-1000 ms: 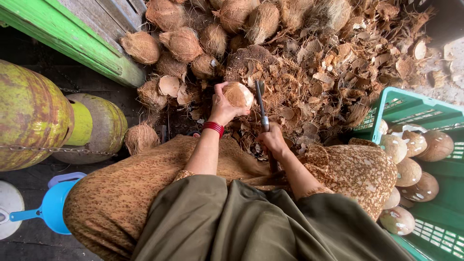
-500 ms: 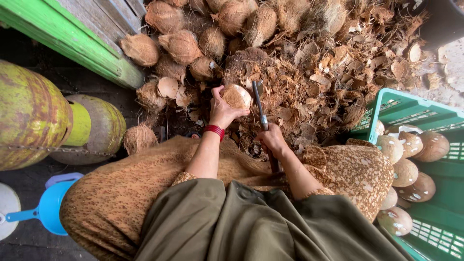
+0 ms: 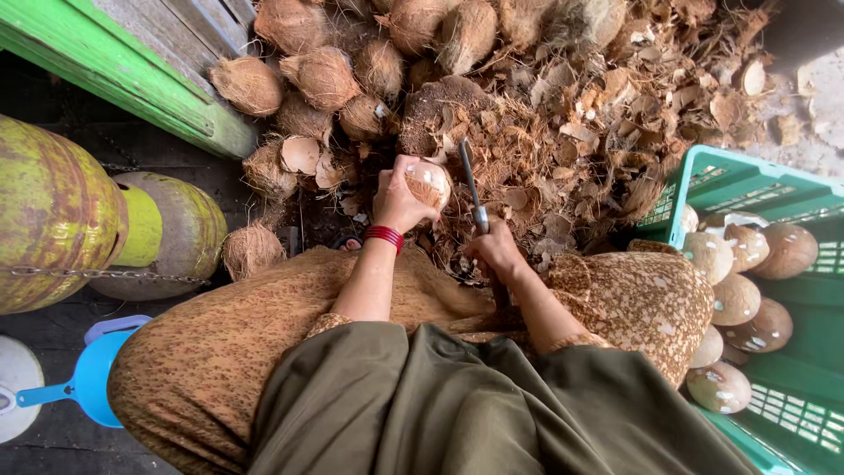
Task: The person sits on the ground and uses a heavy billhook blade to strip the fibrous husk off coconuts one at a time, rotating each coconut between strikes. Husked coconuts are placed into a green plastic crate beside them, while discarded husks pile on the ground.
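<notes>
— What's the left hand (image 3: 397, 198) doing?

— It's wrapped around a peeled coconut (image 3: 427, 183), pale side up, held above the heap of husk scraps (image 3: 563, 141). A red bangle (image 3: 383, 236) sits on that wrist.

— And the right hand (image 3: 495, 251)?

— Clenched on the handle of a knife (image 3: 472, 189). The blade points up and away from the body, just beside the coconut. Whether the edge touches the shell I can't quite tell from this angle.

— Where's all this happening?

— Over the person's lap, between knees covered in brown patterned cloth (image 3: 264, 343). Unhusked coconuts (image 3: 325, 75) are piled ahead, against a green wooden frame (image 3: 114, 70).

— Anything off to the sides?

— To the right, a green plastic crate (image 3: 774, 198) holds several cleaned coconuts (image 3: 737, 299). To the left stand yellow-green metal cylinders (image 3: 53, 211), with a blue funnel (image 3: 92, 374) near them on the floor
</notes>
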Demonstrator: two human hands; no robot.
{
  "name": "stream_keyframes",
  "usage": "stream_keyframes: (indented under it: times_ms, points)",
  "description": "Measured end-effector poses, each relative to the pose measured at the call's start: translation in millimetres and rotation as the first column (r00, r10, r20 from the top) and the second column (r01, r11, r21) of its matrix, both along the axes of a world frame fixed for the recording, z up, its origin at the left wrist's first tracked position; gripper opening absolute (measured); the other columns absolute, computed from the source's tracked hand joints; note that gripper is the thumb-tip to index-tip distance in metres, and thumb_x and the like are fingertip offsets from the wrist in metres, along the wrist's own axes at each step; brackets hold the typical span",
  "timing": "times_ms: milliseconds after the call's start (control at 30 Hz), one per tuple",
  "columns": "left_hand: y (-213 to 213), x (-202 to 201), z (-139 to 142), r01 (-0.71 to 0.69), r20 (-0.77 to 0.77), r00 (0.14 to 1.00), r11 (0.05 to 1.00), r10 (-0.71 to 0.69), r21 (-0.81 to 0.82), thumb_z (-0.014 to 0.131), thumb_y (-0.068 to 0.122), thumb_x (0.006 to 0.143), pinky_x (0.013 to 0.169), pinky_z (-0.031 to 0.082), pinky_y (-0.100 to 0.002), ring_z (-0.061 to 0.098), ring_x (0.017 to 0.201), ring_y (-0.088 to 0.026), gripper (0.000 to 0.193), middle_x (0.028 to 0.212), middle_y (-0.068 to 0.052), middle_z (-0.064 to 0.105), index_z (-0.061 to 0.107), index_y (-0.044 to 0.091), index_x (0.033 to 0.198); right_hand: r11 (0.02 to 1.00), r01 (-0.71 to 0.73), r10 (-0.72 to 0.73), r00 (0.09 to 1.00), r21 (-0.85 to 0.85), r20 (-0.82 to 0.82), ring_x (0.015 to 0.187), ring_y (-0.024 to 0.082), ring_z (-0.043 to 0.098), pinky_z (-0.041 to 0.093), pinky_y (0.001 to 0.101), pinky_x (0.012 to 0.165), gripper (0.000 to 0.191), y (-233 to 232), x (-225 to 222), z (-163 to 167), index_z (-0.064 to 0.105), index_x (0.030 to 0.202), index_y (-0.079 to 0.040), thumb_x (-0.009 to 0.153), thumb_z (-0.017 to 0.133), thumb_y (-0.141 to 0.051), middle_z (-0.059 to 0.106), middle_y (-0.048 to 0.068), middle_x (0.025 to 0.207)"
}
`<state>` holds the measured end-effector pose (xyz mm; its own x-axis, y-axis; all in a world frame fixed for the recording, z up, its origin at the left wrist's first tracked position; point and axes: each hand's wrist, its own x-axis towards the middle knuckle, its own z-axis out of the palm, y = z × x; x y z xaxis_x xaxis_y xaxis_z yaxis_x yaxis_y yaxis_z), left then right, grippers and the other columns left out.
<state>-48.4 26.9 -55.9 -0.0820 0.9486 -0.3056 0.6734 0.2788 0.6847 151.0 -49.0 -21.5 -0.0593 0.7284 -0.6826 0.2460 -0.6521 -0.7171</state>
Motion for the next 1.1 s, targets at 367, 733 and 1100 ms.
stream_keyframes:
  times_ms: [367, 733, 1100]
  points:
    - [8.5, 33.1, 20.9, 0.0, 0.0, 1.0, 0.978, 0.0, 0.211, 0.099, 0.015, 0.045, 0.07, 0.063, -0.043, 0.064, 0.097, -0.03, 0.103, 0.122, -0.011, 0.048, 0.041, 0.03, 0.129, 0.89, -0.109, 0.031, 0.983, 0.444, 0.18, 0.051, 0.012, 0.048, 0.043, 0.03, 0.042, 0.016, -8.5, -6.1, 28.7, 0.059, 0.093, -0.013, 0.085, 0.061, 0.001, 0.053, 0.005, 0.066]
    - [8.9, 33.0, 8.4, -0.074, 0.096, 0.994, 0.957, 0.048, 0.279, 0.098, 0.011, 0.042, 0.077, 0.064, -0.048, 0.062, 0.106, -0.032, 0.106, 0.122, -0.012, 0.048, 0.043, 0.03, 0.13, 0.841, -0.061, 0.061, 0.998, 0.537, 0.018, 0.052, 0.01, 0.049, 0.043, 0.0256, 0.044, 0.017, -12.4, 6.2, 30.3, 0.053, 0.084, -0.008, 0.08, 0.064, 0.005, 0.05, 0.0, 0.064]
    - [2.7, 9.2, -10.4, -0.314, 0.754, 0.55, 0.925, 0.36, -0.212, 0.091, 0.023, 0.045, 0.084, 0.062, -0.061, 0.057, 0.116, -0.032, 0.107, 0.137, -0.008, 0.045, 0.033, 0.03, 0.134, 0.969, 0.207, -0.243, 0.902, -0.136, -0.358, 0.043, 0.016, 0.05, 0.045, 0.0312, 0.037, 0.013, 18.6, 30.0, -28.3, 0.054, 0.089, -0.003, 0.081, 0.062, 0.004, 0.052, 0.006, 0.061]
